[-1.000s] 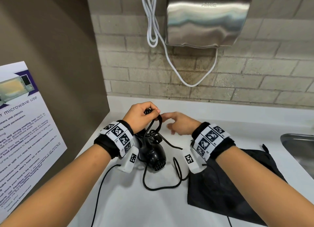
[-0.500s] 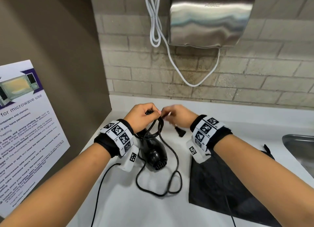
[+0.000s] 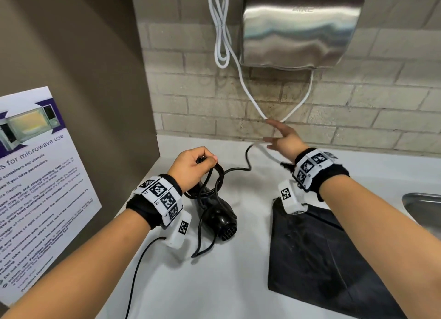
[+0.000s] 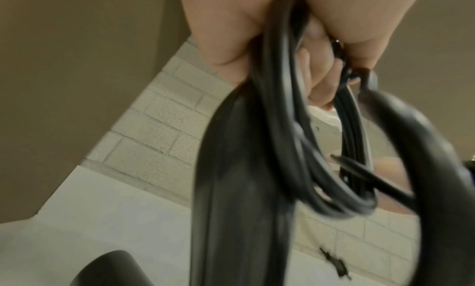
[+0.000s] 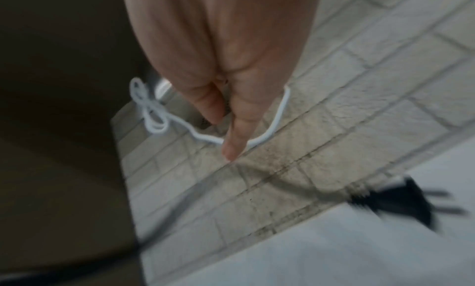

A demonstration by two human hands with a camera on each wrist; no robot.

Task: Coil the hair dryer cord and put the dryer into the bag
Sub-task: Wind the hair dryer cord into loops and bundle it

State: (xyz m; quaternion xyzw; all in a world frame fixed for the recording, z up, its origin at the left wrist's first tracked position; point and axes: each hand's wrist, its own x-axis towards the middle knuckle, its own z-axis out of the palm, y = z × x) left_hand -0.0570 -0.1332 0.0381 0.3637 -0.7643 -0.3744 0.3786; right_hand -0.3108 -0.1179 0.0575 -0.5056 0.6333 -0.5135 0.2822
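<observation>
White counter (image 3: 229, 283) below brick wall | left hand (image 3: 191, 167) clenched around gathered loops of black cord (image 3: 216, 175), hair dryer (image 3: 218, 217) beneath | right hand (image 3: 282, 139), half a second ago pinching cord beside left, now raised, fingers spread, empty | black bag (image 3: 322, 259) flat at right.

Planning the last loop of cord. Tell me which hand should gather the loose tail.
Right. The right hand is open and free beside the loose cord tail, while the left hand already grips the coiled loops above the hair dryer.
</observation>
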